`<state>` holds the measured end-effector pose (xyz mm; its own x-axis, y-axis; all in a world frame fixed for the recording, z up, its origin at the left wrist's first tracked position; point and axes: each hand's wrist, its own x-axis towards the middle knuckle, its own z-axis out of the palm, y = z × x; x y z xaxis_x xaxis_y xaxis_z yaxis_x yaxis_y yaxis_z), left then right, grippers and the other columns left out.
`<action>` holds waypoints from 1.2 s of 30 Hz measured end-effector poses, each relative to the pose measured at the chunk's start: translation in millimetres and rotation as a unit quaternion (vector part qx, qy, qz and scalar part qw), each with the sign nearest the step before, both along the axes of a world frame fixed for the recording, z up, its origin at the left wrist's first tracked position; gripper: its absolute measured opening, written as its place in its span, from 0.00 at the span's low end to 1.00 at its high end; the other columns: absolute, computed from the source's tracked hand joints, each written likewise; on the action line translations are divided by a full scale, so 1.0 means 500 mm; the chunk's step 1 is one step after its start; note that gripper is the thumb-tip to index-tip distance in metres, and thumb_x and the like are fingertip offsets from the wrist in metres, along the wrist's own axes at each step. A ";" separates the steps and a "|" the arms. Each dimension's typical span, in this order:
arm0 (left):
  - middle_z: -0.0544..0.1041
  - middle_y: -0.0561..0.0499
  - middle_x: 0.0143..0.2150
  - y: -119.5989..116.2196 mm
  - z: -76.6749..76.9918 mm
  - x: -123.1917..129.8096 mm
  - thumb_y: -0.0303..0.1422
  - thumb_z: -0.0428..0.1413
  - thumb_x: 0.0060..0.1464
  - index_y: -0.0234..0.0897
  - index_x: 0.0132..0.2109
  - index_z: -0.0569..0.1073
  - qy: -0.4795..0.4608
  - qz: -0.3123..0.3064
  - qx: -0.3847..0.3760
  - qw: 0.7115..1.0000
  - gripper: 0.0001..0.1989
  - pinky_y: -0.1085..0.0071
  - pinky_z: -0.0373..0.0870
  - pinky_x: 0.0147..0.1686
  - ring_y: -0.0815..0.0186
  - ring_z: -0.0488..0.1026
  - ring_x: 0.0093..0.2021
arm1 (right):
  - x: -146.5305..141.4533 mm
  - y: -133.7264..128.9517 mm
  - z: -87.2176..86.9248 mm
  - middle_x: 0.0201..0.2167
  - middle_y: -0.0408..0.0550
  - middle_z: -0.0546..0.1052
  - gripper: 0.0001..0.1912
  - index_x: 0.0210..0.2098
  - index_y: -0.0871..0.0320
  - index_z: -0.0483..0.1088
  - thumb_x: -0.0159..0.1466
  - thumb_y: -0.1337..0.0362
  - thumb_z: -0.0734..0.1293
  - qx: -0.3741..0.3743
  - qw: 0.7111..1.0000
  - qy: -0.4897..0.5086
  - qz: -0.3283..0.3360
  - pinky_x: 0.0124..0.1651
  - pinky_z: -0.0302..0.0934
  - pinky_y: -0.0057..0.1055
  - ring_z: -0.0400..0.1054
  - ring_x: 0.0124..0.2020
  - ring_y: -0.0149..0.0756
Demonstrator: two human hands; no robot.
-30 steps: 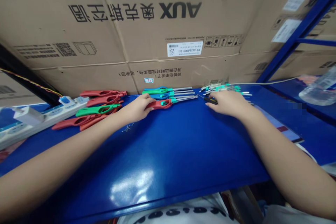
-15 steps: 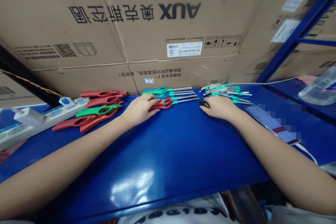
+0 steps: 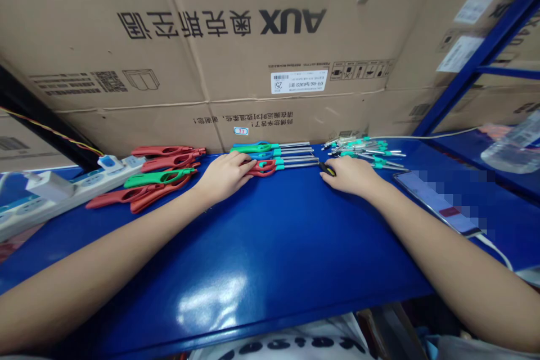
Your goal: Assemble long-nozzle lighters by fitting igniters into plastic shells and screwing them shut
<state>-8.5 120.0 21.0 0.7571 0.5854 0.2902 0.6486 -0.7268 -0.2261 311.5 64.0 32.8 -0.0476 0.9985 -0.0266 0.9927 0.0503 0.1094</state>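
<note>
My left hand point(image 3: 223, 175) is closed around the handle of a red long-nosed lighter point(image 3: 266, 167) lying on the blue table point(image 3: 253, 242). Its metal tube points right, and the fingers hide part of the handle. Just beyond it lie several green and blue lighters point(image 3: 253, 147) with their tubes side by side. My right hand point(image 3: 352, 174) grips a small tool with a black and yellow handle point(image 3: 326, 169), close to the end of the red lighter's tube. Whether the tool touches the tube I cannot tell. Behind that hand is a pile of metal tubes with turquoise ends point(image 3: 371, 148).
Several red and green lighter handles without tubes point(image 3: 162, 179) lie at the left, beside a white power strip point(image 3: 80, 188). A phone point(image 3: 436, 202) with a cable rests at the right. Behind stands a large cardboard sheet point(image 3: 236, 67); a plastic bottle point(image 3: 514, 146) lies far right.
The view has shifted slightly. Both hands stay nearly in place, still holding the red lighter and the black and yellow tool.
</note>
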 end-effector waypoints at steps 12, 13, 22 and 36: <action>0.76 0.38 0.55 -0.018 0.010 -0.027 0.37 0.51 0.66 0.35 0.58 0.75 -0.013 0.018 0.020 1.000 0.18 0.55 0.71 0.51 0.49 0.72 0.53 | 0.005 0.002 0.003 0.43 0.61 0.81 0.20 0.43 0.61 0.77 0.67 0.55 0.59 0.011 0.999 0.010 -0.031 0.37 0.65 0.38 0.76 0.45 0.54; 0.76 0.37 0.55 -0.019 0.014 -0.032 0.37 0.51 0.66 0.35 0.58 0.74 -0.016 0.019 0.022 0.999 0.18 0.54 0.71 0.51 0.49 0.72 0.53 | 0.007 0.004 0.002 0.43 0.61 0.81 0.20 0.43 0.61 0.77 0.67 0.55 0.59 0.014 0.999 0.014 -0.037 0.37 0.65 0.38 0.76 0.44 0.54; 0.77 0.42 0.53 -0.050 0.117 -0.114 0.42 0.49 0.65 0.36 0.58 0.74 -0.084 0.208 -0.035 0.974 0.21 0.60 0.70 0.49 0.52 0.75 0.50 | 0.011 0.014 -0.008 0.43 0.61 0.81 0.21 0.47 0.60 0.77 0.68 0.54 0.59 0.038 0.996 0.036 -0.071 0.36 0.65 0.38 0.76 0.44 0.54; 0.77 0.48 0.37 -0.049 0.150 -0.252 0.50 0.57 0.57 0.36 0.42 0.75 -0.024 0.312 -0.153 0.937 0.20 0.71 0.64 0.33 0.61 0.71 0.35 | 0.040 0.022 -0.009 0.46 0.62 0.79 0.24 0.50 0.61 0.75 0.67 0.50 0.61 0.080 0.991 0.069 -0.084 0.42 0.66 0.44 0.74 0.46 0.57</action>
